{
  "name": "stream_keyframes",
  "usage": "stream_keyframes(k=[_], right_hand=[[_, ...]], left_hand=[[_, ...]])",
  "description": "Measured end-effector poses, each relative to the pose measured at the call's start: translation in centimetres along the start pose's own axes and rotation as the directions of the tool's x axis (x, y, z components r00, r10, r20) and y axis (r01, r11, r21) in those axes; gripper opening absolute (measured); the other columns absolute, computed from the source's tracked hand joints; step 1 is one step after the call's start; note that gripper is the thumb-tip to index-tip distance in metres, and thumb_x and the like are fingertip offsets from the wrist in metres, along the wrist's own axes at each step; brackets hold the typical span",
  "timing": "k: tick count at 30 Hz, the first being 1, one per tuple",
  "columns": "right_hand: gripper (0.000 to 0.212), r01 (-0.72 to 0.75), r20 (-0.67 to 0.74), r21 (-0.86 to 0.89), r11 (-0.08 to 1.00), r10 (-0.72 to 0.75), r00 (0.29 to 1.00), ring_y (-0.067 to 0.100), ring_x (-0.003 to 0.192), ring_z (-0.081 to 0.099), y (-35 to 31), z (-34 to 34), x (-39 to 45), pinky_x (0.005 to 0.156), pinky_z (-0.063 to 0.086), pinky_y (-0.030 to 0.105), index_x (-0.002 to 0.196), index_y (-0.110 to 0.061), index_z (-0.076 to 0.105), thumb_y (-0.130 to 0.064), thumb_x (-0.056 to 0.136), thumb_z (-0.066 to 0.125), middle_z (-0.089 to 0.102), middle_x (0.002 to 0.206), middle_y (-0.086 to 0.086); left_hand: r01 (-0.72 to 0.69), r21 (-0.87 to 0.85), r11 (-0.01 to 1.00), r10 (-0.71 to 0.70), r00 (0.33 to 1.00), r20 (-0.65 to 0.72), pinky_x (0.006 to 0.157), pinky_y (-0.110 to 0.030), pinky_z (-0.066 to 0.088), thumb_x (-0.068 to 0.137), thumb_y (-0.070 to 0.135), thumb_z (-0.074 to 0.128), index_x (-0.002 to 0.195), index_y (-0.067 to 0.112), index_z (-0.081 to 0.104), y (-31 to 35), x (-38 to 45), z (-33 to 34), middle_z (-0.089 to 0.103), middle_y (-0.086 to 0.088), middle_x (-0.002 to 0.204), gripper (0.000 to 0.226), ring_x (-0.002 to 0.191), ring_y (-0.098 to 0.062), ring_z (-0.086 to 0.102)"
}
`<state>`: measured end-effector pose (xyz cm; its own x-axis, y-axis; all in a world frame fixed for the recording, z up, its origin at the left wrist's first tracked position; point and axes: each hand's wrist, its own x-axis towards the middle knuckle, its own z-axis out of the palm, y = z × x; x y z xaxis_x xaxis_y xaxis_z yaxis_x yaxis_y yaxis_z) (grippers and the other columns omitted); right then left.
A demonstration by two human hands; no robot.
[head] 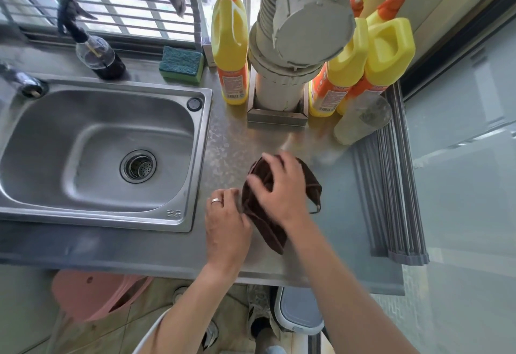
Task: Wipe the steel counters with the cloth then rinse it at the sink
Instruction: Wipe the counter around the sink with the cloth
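Both hands work the brown cloth (pixel 268 211) on the steel counter (pixel 231 135), at three o'clock from the sink (pixel 103 155). Left hand (pixel 226 225) pinches the cloth's edge at its nine o'clock side; right hand (pixel 282 189) lies over it, fingers spread and lightly curled. Judging by the bunching, it is being folded for wiping. Next comes a flat pressing sweep toward the detergent bottles (pixel 360 66) at twelve.

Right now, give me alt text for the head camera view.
Two hands work a brown cloth on a steel counter: the right hand lies on top, the left hand pinches its edge. An empty sink sits left, yellow bottles behind.
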<state>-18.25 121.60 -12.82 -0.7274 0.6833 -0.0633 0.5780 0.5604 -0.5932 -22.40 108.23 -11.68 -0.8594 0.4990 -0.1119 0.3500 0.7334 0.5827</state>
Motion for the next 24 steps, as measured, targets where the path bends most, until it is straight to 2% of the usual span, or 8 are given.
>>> stream_keyframes(k=[2,3,7,10,12,16,20,24], right_hand=[[0.087,0.041,0.129,-0.155,0.987,-0.021,0.991,0.029,0.160,-0.005,-0.5,2.3,-2.3,0.129,0.003,0.046,0.163,-0.030,0.024,-0.071,0.089,0.048,0.000,0.173,0.011],[0.090,0.060,0.142,-0.196,0.979,-0.032,0.989,0.027,0.160,-0.010,-0.5,3.1,-3.1,0.128,0.005,0.045,0.164,-0.032,0.016,-0.069,0.090,0.050,-0.007,0.174,0.009],[0.065,0.055,-0.039,-0.054,0.997,-0.057,0.998,0.020,0.138,0.046,-0.8,2.2,-2.8,0.104,0.051,0.042,0.148,-0.028,0.049,-0.026,0.088,0.072,0.053,0.148,-0.001],[0.037,-0.045,0.018,0.363,0.931,0.041,0.999,0.003,0.096,0.063,-1.2,-0.5,-1.0,0.086,0.050,0.015,0.126,-0.023,0.064,-0.022,0.090,0.071,0.071,0.107,-0.006],[0.030,-0.069,-0.017,0.431,0.900,0.084,0.996,0.002,0.086,0.065,-0.9,-1.8,0.2,0.080,0.050,0.015,0.122,-0.022,0.065,-0.030,0.094,0.067,0.073,0.099,-0.006],[0.056,-0.097,-0.284,-0.080,0.992,0.070,0.956,0.026,0.138,0.048,1.0,-0.4,1.2,0.115,0.039,0.044,0.148,-0.021,0.048,-0.040,0.096,0.057,0.053,0.148,0.007],[0.074,0.017,-0.083,-0.240,0.971,-0.038,0.996,0.032,0.156,0.024,1.5,2.7,0.2,0.128,0.010,0.053,0.160,-0.025,0.034,-0.057,0.096,0.051,0.030,0.168,0.005],[0.067,0.191,0.032,-0.321,0.928,-0.191,0.981,0.036,0.159,0.011,0.1,4.8,-0.1,0.126,0.009,0.061,0.162,-0.045,0.020,-0.059,0.101,0.044,0.011,0.174,0.001]], left_hand=[[0.022,-0.022,1.000,-0.023,0.999,-0.030,0.086,-0.043,0.052,0.084,-0.004,0.050,0.117,0.011,0.059,0.0,0.0,-0.1,0.055,-0.003,0.112,0.037,0.101,-0.022,0.053],[0.026,-0.036,0.999,-0.028,0.999,-0.044,0.088,-0.039,0.052,0.085,-0.005,0.049,0.119,0.011,0.059,0.1,0.1,-0.2,0.055,-0.002,0.113,0.039,0.102,-0.020,0.053],[-0.006,-0.043,0.999,0.002,0.996,-0.094,0.088,-0.035,0.051,0.089,-0.008,0.050,0.121,0.009,0.058,0.1,0.3,-0.7,0.057,-0.004,0.114,0.037,0.102,-0.019,0.053],[-0.020,-0.069,0.997,0.012,0.992,-0.122,0.088,-0.039,0.051,0.091,-0.003,0.047,0.119,0.009,0.058,0.3,0.4,-0.8,0.056,-0.005,0.112,0.032,0.100,-0.022,0.053],[-0.042,-0.073,0.996,0.032,0.991,-0.126,0.088,-0.038,0.050,0.086,-0.006,0.047,0.117,0.010,0.057,0.5,0.4,-1.0,0.055,-0.005,0.109,0.036,0.099,-0.023,0.053],[-0.033,-0.043,0.999,0.029,0.995,-0.095,0.091,-0.028,0.047,0.080,-0.010,0.053,0.120,0.012,0.057,0.5,0.2,-0.9,0.055,-0.002,0.113,0.046,0.104,-0.019,0.053],[0.020,0.058,0.998,-0.015,0.996,-0.089,0.093,-0.037,0.045,0.075,-0.005,0.056,0.122,0.013,0.056,0.3,0.2,-0.8,0.055,-0.004,0.118,0.051,0.110,-0.023,0.050],[0.113,0.320,0.941,-0.102,0.994,-0.049,0.102,-0.049,0.039,0.072,0.006,0.062,0.134,0.010,0.051,-1.1,0.8,-0.6,0.048,-0.009,0.140,0.063,0.133,-0.028,0.040]])
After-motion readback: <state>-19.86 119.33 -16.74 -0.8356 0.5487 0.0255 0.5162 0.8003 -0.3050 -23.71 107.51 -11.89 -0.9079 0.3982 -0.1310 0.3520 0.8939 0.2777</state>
